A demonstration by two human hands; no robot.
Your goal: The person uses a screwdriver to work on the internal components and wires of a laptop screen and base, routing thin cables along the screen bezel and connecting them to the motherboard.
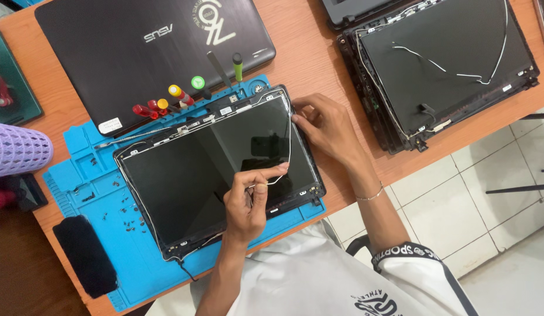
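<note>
Item: laptop screen (213,169), lying glass-up on the blue mat (102,193), at the desk's near edge. Left hand (248,202) is pinching the thin white wire (288,137) between thumb and forefinger. Right hand (327,126) is pressing curled fingertips on the frame's top corner, where the wire is running. Advice: keeping the wire slack and guiding it gently seems wisest. 5 screwdrivers (166,102) are resting behind.
</note>
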